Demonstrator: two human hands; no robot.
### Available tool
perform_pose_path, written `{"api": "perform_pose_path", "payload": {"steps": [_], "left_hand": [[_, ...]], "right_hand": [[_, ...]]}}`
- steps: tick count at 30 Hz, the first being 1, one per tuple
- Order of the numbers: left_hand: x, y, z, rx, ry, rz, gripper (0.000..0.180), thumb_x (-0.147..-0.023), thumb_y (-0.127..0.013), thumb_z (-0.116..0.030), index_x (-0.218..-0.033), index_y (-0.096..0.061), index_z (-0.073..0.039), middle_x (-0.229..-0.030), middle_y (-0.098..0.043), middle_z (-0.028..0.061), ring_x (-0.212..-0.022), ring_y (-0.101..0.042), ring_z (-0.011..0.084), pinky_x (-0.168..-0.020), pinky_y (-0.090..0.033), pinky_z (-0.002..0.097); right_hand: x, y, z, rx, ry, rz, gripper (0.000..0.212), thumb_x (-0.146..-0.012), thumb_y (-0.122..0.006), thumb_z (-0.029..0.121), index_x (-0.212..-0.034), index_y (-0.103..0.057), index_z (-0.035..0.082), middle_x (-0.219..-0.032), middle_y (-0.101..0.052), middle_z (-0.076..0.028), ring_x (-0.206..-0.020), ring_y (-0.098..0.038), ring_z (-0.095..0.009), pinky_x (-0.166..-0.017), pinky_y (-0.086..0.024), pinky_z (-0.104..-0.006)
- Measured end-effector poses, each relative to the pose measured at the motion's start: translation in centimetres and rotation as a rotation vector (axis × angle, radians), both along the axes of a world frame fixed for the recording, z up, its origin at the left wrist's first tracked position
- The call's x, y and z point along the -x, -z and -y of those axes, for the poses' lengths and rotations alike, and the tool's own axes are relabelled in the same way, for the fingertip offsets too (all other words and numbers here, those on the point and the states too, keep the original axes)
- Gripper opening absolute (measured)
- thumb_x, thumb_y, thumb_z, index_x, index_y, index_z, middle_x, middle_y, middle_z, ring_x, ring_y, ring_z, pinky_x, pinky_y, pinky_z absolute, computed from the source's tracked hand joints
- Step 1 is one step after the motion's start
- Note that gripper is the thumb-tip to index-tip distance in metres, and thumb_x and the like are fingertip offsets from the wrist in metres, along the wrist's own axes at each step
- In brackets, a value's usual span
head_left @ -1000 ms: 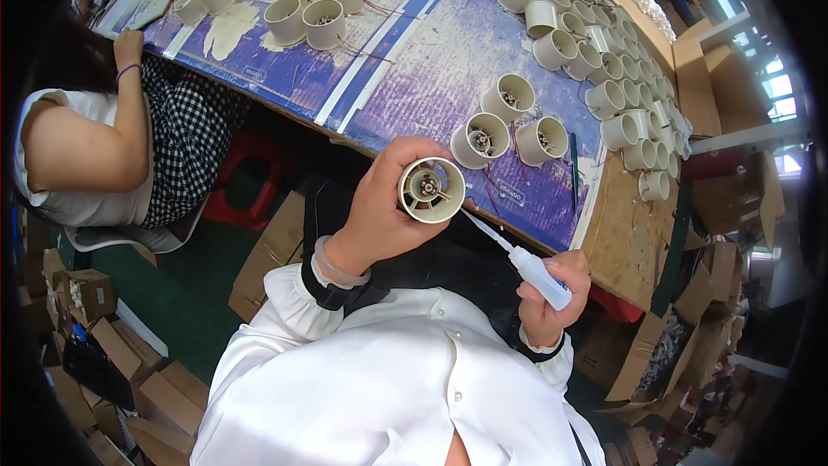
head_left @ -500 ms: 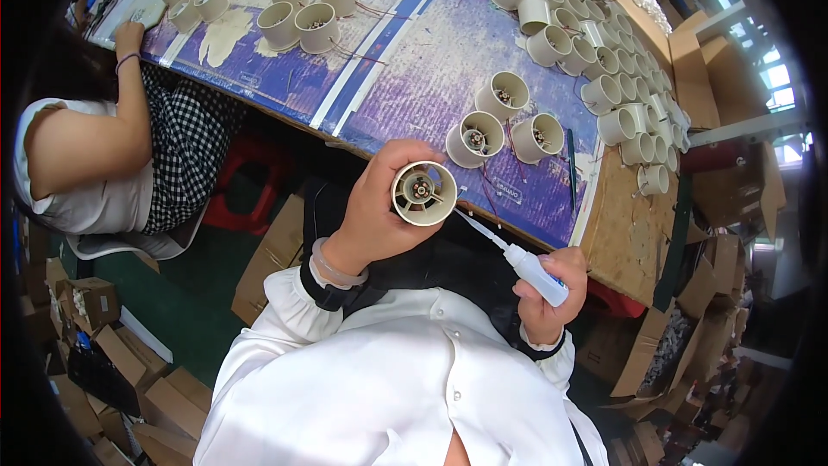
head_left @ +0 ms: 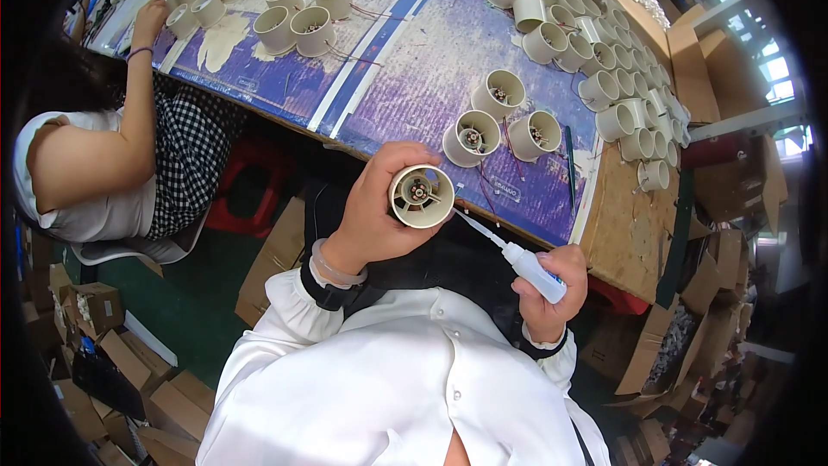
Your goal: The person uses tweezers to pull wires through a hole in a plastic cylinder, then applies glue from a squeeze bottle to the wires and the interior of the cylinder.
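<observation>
My left hand point(head_left: 373, 211) is wrapped round a cream plastic cylindrical fan housing point(head_left: 398, 217), its open end facing up and ribs with a round centre part showing inside. In my right hand point(head_left: 552, 292) is a small white squeeze bottle point(head_left: 533, 273) with a long thin nozzle. The nozzle points up and left; its tip is close to the right side of the housing, and I cannot tell whether it touches. Just beyond, three similar housings, among them a near one point(head_left: 472, 154) with thin wires, stand on the table point(head_left: 405, 78).
Many more cream housings point(head_left: 614, 122) crowd the table's right side, and several stand at the left. A dark thin stick point(head_left: 570, 168) lies near the right edge. At my left sits another person point(head_left: 86, 151), arm on the table. Cardboard boxes point(head_left: 177, 406) line the floor.
The housing in my left hand has tilted slightly, and the bottle has barely moved. The other person's hand has shifted up and right along the table.
</observation>
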State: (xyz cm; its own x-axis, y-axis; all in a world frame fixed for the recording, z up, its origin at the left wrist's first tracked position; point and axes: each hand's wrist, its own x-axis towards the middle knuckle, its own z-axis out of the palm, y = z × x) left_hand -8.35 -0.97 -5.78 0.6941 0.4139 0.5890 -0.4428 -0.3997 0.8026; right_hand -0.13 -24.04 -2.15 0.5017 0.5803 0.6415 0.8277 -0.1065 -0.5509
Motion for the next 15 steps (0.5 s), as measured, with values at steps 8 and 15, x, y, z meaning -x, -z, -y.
{"api": "perform_pose_path", "payload": {"steps": [8,15], "left_hand": [[0.2,-0.1,0.1,0.051,0.047,-0.022,0.062,-0.065,-0.079,-0.002,-0.118,-0.049,-0.005,-0.113,-0.055,0.0110,-0.101,-0.059,0.0225,-0.086,-0.047,0.0311],[0.4,-0.1,-0.1,0.135,0.087,-0.047,0.064,-0.066,-0.076,-0.002,-0.121,-0.046,-0.003,-0.115,-0.055,0.0105,-0.101,-0.057,0.0191,-0.088,-0.046,0.0295]], "right_hand": [[-0.2,0.4,0.2,-0.008,0.003,-0.011,0.045,-0.078,-0.078,0.034,-0.100,-0.053,0.004,-0.077,-0.052,-0.006,-0.068,-0.049,-0.019,-0.061,-0.039,-0.0289],[-0.7,1.1,0.4,-0.141,0.056,-0.114,0.043,-0.073,-0.082,0.030,-0.097,-0.056,0.005,-0.076,-0.058,-0.007,-0.063,-0.052,-0.020,-0.058,-0.041,-0.0297]]}}
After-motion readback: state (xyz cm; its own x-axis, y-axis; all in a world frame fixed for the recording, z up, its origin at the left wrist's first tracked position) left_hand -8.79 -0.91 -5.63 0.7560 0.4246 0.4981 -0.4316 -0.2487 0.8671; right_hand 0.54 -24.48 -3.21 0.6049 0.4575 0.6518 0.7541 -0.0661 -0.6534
